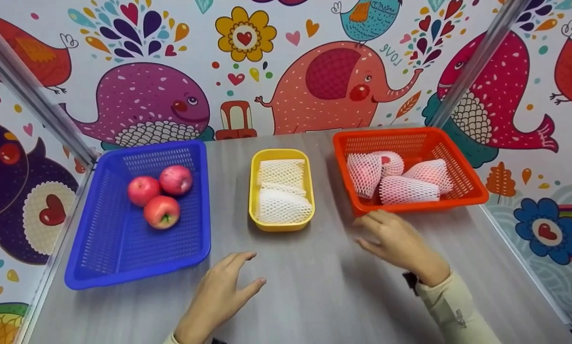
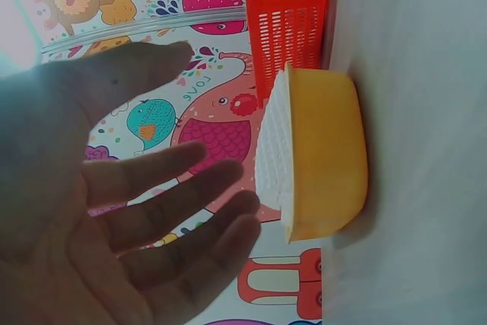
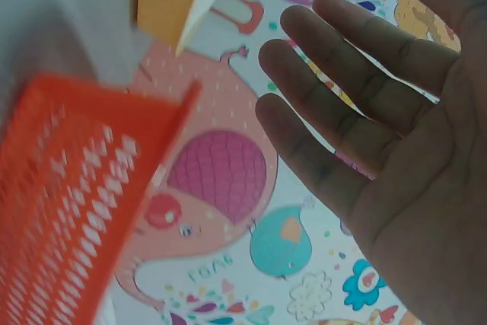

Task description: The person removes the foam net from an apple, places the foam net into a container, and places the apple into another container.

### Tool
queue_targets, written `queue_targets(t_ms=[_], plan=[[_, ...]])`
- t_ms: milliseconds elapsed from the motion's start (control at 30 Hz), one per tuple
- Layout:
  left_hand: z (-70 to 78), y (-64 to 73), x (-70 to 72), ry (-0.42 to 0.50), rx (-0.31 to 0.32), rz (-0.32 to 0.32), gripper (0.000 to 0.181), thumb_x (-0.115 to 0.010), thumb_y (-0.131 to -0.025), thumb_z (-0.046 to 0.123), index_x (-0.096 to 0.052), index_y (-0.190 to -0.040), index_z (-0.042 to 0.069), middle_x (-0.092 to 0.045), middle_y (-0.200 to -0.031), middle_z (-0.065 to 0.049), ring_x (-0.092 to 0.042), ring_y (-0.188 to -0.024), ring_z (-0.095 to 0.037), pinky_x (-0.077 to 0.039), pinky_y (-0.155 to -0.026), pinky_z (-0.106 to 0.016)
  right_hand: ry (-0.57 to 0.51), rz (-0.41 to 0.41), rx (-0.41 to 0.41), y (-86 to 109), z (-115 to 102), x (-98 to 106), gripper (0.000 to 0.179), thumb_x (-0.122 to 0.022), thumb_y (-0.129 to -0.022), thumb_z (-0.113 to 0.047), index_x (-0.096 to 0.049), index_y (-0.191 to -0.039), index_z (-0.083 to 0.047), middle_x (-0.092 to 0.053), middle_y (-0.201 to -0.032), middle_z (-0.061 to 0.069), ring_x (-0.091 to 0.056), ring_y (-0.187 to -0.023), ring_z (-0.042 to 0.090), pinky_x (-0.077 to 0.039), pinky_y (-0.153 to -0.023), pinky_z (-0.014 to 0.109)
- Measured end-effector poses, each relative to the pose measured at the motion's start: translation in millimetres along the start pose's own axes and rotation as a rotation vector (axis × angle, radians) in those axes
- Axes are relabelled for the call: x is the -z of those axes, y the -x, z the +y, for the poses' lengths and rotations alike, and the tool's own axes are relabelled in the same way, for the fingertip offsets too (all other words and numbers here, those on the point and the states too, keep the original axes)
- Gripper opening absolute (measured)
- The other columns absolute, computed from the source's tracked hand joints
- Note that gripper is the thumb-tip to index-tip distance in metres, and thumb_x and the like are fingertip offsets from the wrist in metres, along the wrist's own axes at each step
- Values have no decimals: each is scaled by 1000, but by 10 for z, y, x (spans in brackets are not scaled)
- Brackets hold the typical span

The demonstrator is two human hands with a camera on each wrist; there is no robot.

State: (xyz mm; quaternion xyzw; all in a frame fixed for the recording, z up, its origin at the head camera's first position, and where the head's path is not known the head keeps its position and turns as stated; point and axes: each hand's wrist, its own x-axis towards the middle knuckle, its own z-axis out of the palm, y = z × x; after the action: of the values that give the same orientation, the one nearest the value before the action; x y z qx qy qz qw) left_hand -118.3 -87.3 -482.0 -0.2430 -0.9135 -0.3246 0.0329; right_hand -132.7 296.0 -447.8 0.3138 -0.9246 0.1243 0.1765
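Note:
My left hand (image 1: 219,286) hovers in front of the yellow container (image 1: 282,228), fingers apart and holding nothing; in the left wrist view its fingers (image 2: 183,226) are loosely spread. Near the front edge of the red basket (image 1: 410,206) is my right hand (image 1: 393,239), also holding nothing, its fingers (image 3: 327,150) extended in the right wrist view. Several fruits in white foam nets (image 1: 410,189) lie in the red basket. White foam nets (image 1: 283,205) fill the yellow container. Three red apples (image 1: 162,212) without nets sit in the blue basket (image 1: 137,274).
All three containers stand on a grey tabletop (image 1: 295,296), blue at left, yellow in the middle, red at right. A wall with cartoon animals (image 1: 329,91) rises behind them. Metal posts (image 1: 477,62) stand at the back corners.

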Motion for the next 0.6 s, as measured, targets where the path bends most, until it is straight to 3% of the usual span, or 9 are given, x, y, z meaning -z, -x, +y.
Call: queue_targets(t_ms=[167,367,500,600], plan=[[-15,23,-10,12,-4,9,47,-82,-83,33,-68,-121,8,-69,-113,-4,-65,-103,-21,-53,-84,-45,31,-68,-117,-94,312,257,27,-81,-84,-17,-71,-106,-4,-67,-96,7,-64,-87,25,-56,-78,43],[-31,44,-28,18,23,-23,48,-81,-84,35,-68,-122,9,-69,-115,-3,-64,-106,-22,-53,-87,-46,25,-235,-355,-138,774,408,33,-74,-90,-21,-68,-115,-1,-67,-106,16,-63,-98,35,-52,-87,55],[-43,33,-27,19,29,-40,48,-80,-85,36,-68,-122,8,-69,-115,-3,-64,-106,-22,-52,-88,-46,-9,-359,-520,-151,1094,409,49,-77,-88,-26,-63,-127,1,-63,-119,21,-58,-107,39,-48,-93,60],[-48,17,-10,18,30,-40,49,-80,-85,37,-68,-122,8,-69,-115,-3,-64,-107,-23,-52,-88,-46,-8,-430,-594,-197,1297,374,65,-80,-85,-30,-56,-136,2,-56,-129,26,-53,-115,44,-44,-96,64]])
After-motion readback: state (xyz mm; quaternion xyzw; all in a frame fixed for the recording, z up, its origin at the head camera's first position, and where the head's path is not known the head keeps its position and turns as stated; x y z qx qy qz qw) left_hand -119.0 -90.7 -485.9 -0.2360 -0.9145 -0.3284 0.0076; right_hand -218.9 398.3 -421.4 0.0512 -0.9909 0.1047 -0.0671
